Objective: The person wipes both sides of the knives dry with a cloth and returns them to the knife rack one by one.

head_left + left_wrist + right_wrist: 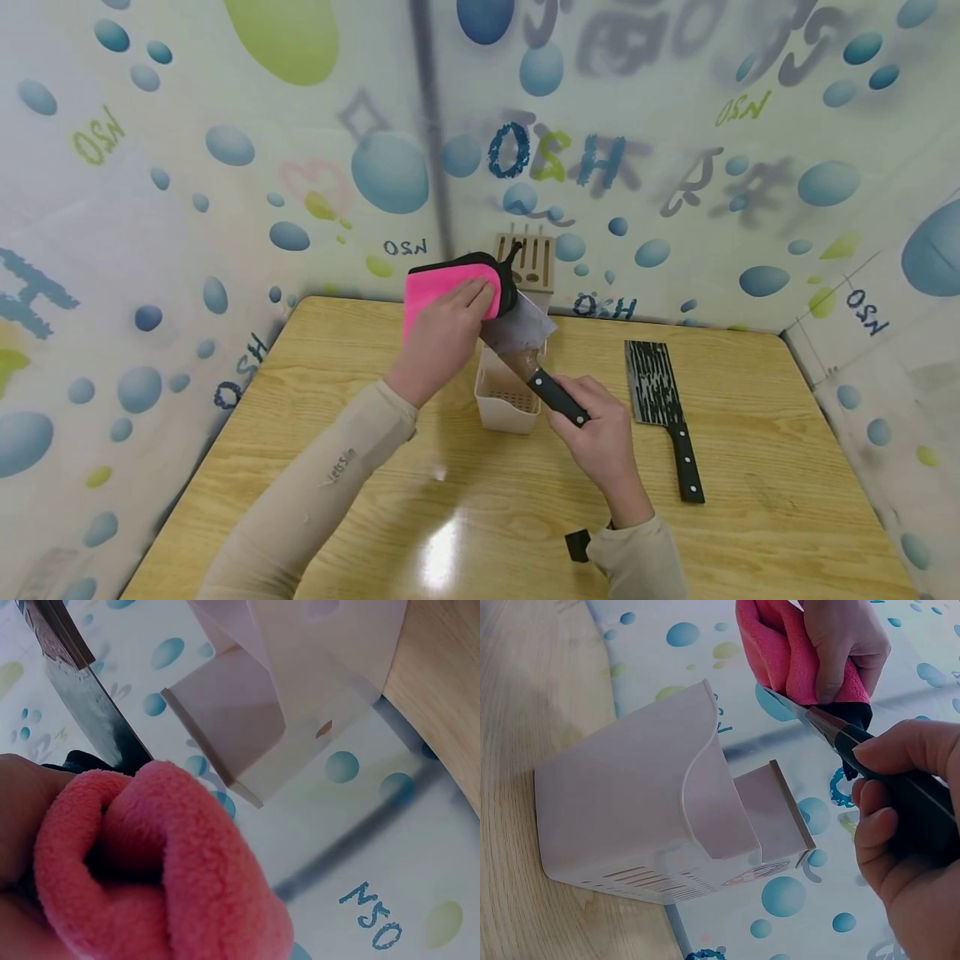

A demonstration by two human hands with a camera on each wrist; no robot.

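Observation:
In the head view my right hand (600, 433) grips the black riveted handle of a cleaver (517, 329), raised above the table with its blade pointing up and left. My left hand (438, 337) holds a pink cloth (427, 292) with black edging against the far part of that blade. Seen from the left wrist, the fluffy cloth (210, 847) is bunched and folded, and covers the blade's end. From the right wrist, thumb and fingers wrap the handle (915, 784). Behind and below the blade stands a beige knife holder (506, 414) with a slotted top.
A second cleaver (654, 383), its blade streaked black and silver, lies on the wooden table (337, 467) to the right. A small black piece (577, 546) shows beside the right sleeve. Patterned sheeting (300, 142) with blue dots rises behind the table and at both sides.

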